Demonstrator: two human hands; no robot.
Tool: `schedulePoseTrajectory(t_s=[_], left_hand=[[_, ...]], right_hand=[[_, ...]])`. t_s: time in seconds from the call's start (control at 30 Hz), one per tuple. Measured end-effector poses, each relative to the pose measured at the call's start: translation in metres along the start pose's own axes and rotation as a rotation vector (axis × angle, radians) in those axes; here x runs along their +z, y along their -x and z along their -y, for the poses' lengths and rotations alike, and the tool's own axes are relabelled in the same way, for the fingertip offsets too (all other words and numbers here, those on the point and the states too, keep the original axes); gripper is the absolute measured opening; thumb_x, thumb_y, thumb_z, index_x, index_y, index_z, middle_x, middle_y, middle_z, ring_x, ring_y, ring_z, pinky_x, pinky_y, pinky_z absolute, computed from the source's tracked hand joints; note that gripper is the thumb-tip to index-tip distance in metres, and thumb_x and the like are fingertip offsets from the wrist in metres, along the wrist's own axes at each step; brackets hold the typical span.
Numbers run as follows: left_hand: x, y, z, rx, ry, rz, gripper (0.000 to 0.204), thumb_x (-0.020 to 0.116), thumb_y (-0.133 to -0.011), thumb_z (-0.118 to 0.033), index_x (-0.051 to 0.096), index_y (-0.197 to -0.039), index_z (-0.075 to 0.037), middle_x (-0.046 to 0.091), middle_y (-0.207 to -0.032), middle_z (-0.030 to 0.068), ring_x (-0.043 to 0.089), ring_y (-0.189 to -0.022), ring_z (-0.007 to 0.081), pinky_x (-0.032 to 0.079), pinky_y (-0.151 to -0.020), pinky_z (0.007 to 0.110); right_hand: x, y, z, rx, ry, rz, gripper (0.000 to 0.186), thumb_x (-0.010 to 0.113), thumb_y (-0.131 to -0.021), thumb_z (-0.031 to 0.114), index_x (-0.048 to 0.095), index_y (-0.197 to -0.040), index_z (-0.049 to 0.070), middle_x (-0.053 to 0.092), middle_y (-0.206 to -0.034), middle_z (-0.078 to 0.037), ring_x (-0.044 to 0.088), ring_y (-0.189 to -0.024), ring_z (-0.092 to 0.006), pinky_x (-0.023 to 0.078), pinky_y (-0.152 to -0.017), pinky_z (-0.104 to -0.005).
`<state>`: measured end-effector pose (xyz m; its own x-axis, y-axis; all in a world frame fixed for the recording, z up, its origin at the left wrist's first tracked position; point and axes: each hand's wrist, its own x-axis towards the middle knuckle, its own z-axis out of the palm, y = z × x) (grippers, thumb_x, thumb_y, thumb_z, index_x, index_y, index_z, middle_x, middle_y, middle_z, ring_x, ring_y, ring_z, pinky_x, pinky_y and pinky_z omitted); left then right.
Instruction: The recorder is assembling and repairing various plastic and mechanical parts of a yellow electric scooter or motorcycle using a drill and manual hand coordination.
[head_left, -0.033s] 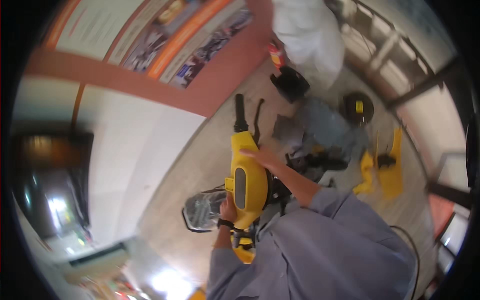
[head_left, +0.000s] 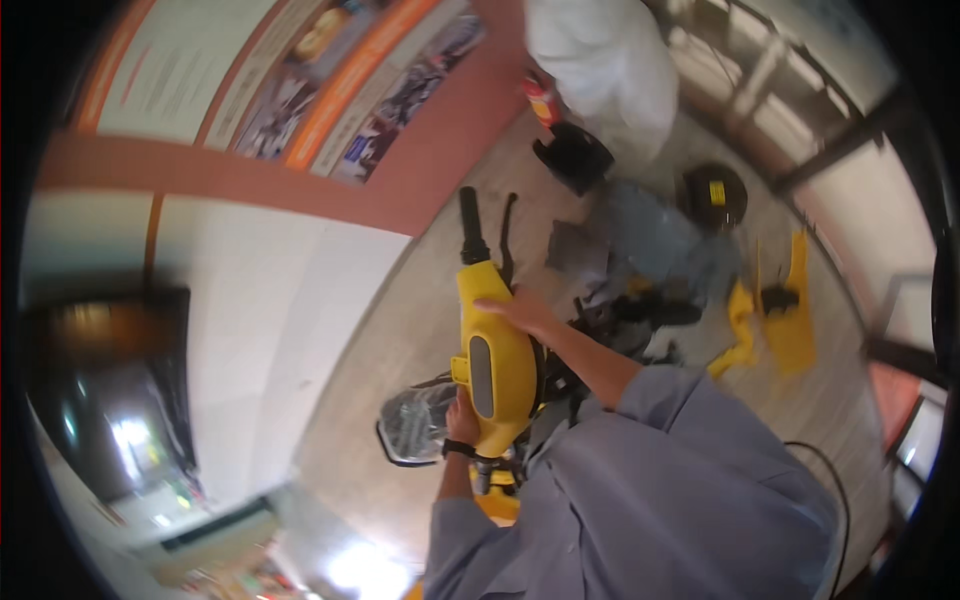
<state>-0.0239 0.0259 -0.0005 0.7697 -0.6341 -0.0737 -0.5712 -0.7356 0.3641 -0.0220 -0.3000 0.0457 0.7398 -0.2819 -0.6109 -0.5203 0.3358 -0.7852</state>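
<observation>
Handlebar cover: glossy yellow plastic handlebar cover with a grey oval panel, sitting atop the scooter's steering column, centre of the view, above the floor.
Right hand: right hand lies flat on the cover's upper end, fingers spread over it, not closed around anything.
Left hand: left hand presses against the cover's lower left edge; how far its grip closes, I cannot tell.
Handlebar: black rubber handlebar end with a black lever juts beyond the cover.
Headlight: clear headlight lens just left of the cover.
Floor: loose yellow plastic panels lie on the speckled concrete floor, well apart to the right.
</observation>
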Motion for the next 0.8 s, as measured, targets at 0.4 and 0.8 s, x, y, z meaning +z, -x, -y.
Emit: schedulePoseTrajectory(t_s=[0.4, 0.8], left_hand=[[-0.068, -0.071, 0.049, -0.456, 0.547, 0.23, 0.032, 0.051, -0.096, -0.025, 0.057, -0.116, -0.001, 0.065, -0.1, 0.009, 0.063, -0.091, 0.0212, 0.051, -0.079, 0.035], [-0.057, -0.27, -0.144, -0.656, 0.959, 0.291, 0.048, 0.067, -0.09, -0.04, 0.062, -0.108, 0.004, 0.067, -0.095, 0.0106, 0.066, -0.083, 0.0219, 0.055, -0.072, 0.033]], right_hand=[[-0.018, 0.03, 0.023, -0.023, 0.165, 0.008, 0.084, 0.064, -0.067, 0.071, 0.064, -0.111, -0.001, 0.069, -0.103, -0.018, 0.067, -0.097, -0.0312, 0.053, -0.082, -0.0382], [-0.019, 0.028, 0.028, 0.014, 0.179, 0.038, 0.083, 0.068, -0.062, 0.071, 0.065, -0.109, 0.002, 0.07, -0.102, -0.014, 0.069, -0.095, -0.0274, 0.054, -0.081, -0.0368]])
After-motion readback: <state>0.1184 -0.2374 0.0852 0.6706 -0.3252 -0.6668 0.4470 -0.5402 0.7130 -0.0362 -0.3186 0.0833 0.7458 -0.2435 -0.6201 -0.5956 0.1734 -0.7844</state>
